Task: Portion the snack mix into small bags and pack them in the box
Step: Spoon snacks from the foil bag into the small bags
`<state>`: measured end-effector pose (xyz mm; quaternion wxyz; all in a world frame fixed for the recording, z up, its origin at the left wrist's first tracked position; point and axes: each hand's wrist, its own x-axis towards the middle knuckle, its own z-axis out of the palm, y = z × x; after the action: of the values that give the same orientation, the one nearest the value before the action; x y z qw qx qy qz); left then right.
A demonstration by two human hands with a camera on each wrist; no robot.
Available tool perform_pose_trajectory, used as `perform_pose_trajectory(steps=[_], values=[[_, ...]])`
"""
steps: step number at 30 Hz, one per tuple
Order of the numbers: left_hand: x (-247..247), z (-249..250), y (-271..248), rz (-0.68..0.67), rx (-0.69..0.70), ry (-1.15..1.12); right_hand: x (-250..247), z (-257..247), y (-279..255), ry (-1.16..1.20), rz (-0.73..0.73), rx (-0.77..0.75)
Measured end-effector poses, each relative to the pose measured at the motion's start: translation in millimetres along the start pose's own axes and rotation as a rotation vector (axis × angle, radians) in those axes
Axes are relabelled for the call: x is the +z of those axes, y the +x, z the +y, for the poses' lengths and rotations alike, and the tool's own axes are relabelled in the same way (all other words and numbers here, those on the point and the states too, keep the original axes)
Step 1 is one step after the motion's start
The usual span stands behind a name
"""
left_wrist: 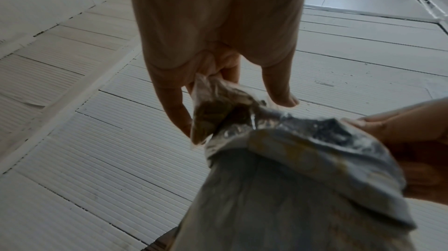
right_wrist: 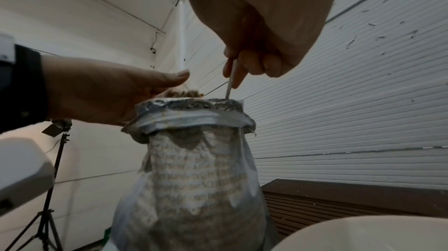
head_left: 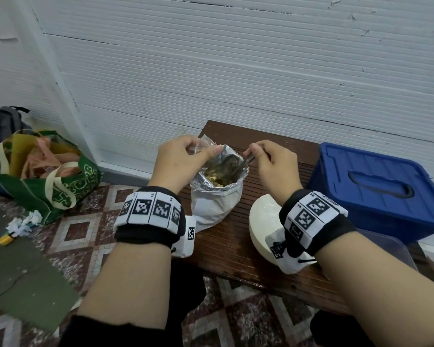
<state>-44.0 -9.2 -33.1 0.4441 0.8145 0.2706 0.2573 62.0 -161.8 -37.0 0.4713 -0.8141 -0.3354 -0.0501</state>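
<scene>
Head view: scooping step, left hand [head_left: 183, 156] pinches small clear bag [head_left: 198, 146] over foil snack bag [head_left: 217, 186] near bench's far edge, right hand [head_left: 268, 159] fingers clamped on spoon [head_left: 247, 161]; next, tip spoonful into held-open bag.

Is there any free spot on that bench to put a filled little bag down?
Yes: bare bench in front of the big snack bag, left of the white bowl, and a strip behind it by the wall. The right end is crowded with the bowl, a clear tub and the blue box.
</scene>
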Motion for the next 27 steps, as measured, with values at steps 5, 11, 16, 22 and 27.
perform_pose_trajectory(steps=[5, 11, 16, 22, 27], values=[[0, 0, -1, -0.005, 0.015, 0.011, -3, 3, 4, 0.127, 0.086, 0.197], [0, 0, -1, 0.008, 0.013, -0.01, -9, 5, 9, 0.172, 0.173, 0.385], [-1, -1, -1, 0.009, 0.025, -0.007, -23, 2, 18, 0.184, 0.264, 0.424], [-1, -1, -3, -0.046, 0.034, 0.025, -46, -7, 35, 0.216, 0.373, 0.398], [-1, 1, -3, -0.082, 0.06, 0.072, -50, -17, 45, 0.211, 0.373, 0.381]])
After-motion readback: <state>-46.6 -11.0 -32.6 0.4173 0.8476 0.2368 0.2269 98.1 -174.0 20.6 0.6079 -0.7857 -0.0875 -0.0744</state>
